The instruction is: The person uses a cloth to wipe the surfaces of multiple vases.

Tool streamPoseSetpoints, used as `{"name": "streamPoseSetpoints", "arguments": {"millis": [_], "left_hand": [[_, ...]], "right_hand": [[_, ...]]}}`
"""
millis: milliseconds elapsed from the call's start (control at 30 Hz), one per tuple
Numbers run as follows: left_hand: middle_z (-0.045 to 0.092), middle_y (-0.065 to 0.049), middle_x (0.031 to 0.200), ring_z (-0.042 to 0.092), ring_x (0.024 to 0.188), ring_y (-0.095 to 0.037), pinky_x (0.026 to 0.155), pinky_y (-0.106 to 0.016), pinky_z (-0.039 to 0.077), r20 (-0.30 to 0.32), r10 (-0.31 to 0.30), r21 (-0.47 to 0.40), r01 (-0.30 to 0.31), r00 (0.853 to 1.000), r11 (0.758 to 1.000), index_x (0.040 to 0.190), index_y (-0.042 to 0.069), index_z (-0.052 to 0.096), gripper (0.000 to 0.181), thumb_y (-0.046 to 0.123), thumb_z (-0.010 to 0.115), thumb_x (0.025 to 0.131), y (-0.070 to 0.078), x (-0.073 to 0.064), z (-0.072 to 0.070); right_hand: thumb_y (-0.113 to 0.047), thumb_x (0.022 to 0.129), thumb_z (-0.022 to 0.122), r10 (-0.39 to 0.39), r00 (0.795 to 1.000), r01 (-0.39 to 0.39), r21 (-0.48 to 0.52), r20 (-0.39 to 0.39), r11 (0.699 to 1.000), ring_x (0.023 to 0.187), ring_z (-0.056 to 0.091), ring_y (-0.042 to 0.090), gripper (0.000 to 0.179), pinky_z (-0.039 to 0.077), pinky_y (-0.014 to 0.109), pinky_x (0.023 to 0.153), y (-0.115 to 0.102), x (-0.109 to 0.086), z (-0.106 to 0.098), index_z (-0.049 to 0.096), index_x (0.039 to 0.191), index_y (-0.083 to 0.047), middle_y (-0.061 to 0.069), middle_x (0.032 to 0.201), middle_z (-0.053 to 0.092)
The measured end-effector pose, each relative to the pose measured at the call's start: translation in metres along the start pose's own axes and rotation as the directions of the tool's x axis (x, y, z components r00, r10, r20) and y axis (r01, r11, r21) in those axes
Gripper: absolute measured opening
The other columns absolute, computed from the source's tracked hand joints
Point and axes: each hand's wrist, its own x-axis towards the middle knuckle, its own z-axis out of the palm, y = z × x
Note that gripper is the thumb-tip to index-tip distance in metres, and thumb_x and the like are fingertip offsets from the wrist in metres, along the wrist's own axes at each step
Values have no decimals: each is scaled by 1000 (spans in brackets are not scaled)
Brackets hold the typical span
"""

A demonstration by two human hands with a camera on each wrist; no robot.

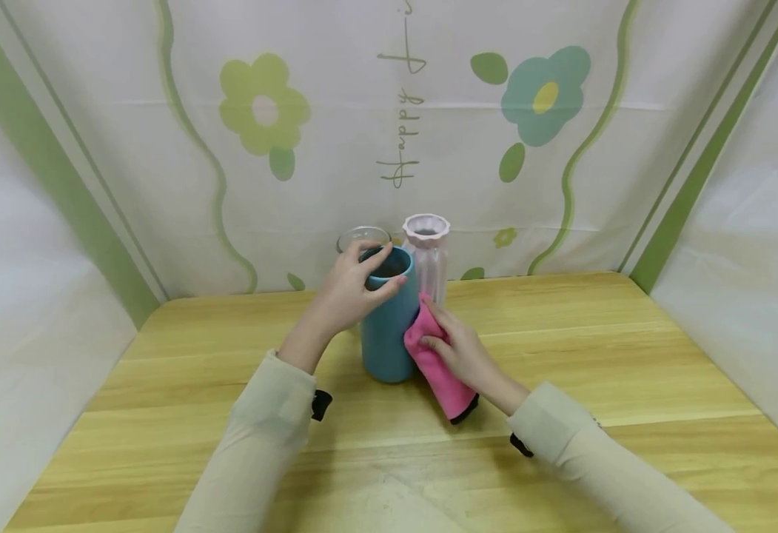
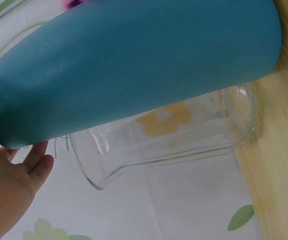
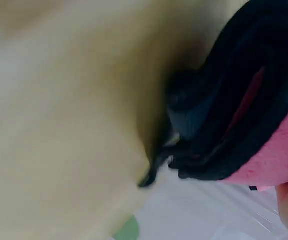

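A tall blue vase (image 1: 389, 340) stands upright on the wooden table, its open mouth facing up. My left hand (image 1: 351, 289) grips it at the rim, thumb on the near side and fingers across the far side. In the left wrist view the smooth wall of the blue vase (image 2: 148, 65) fills the upper part. My right hand (image 1: 462, 352) pinches a pink cloth (image 1: 442, 374) with a black edge right at the vase's right side. The cloth's lower end hangs toward the table. Up close, the right wrist view shows the black border (image 3: 263, 150) folded over in a loop.
Just behind the blue vase stand a clear glass vase (image 2: 173, 157) on the left and a pale pink ribbed vase (image 1: 432, 266) with a scalloped rim on the right. A printed floral curtain (image 1: 362, 148) hangs along the table's (image 1: 562, 348) back edge and both sides.
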Motion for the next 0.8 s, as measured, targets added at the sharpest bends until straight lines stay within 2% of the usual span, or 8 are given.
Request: {"name": "streamPoseSetpoints", "arguments": {"millis": [233,433,667,800], "left_hand": [[30,-9,153,32,138,-33,106,-53,39,19,-13,-78,14,1000,997,147,21,39,61,43,53,91,-2,-1,0],[29,-6,154,31,139,-31,108,-54,37,27,-3,-70,5,1000,998,147,22,38,60,43,51,93,-3,-1,1],[26,-8,154,27,141,-32,110,-57,32,-20,10,-29,-10,1000,1000,146,27,40,62,52,54,91,-2,1,5],[27,-12,152,28,138,-33,108,-57,33,-36,20,-17,-21,999,1000,146,26,41,61,51,56,92,-2,1,6]], "right_hand": [[0,86,65,-69,995,71,36,-72,997,136,41,36,63,37,47,109,-19,17,-13,38,143,3,21,148,40],[0,84,67,-91,987,96,36,-131,995,135,43,35,62,38,46,108,-24,24,-18,42,141,2,20,147,42],[0,81,70,-98,991,100,17,-86,995,130,48,38,68,42,46,103,-10,13,-9,39,142,5,24,144,45],[-4,82,70,-44,999,44,12,-22,999,126,52,38,72,46,47,100,2,1,-1,35,145,2,25,140,49]]}}
